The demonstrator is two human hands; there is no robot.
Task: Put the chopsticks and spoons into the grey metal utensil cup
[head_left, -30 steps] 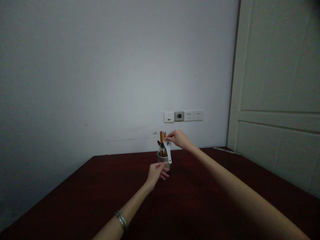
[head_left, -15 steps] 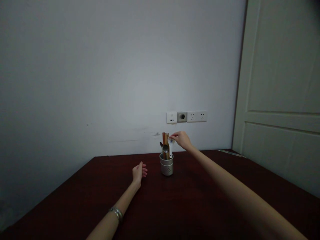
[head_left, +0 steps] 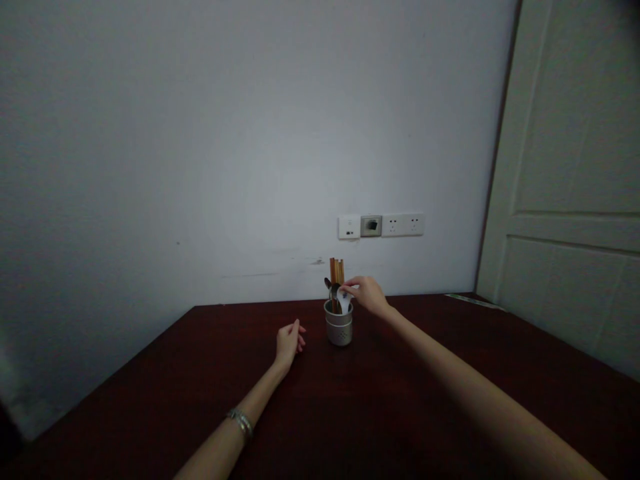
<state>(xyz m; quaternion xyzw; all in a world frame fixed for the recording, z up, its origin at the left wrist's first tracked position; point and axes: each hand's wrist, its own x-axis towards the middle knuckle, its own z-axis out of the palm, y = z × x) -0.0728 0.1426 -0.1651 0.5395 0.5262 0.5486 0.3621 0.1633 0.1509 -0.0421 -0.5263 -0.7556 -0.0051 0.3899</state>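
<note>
Above the dark red table, the right hand, thumb and fingers closed in a pinch, is nearer the metal cup than the left hand, loosely curled at about nine o'clock from it with nothing visible inside. The pinch has the white spoon by its broad end, at nine o'clock from the right hand, long axis near upright, lower end within the cup.

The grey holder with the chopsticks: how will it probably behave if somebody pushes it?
The grey holder may tip if pushed high, since the chopsticks rise well above its rim. It stands upright on the table, so a low push would probably slide it.
</note>
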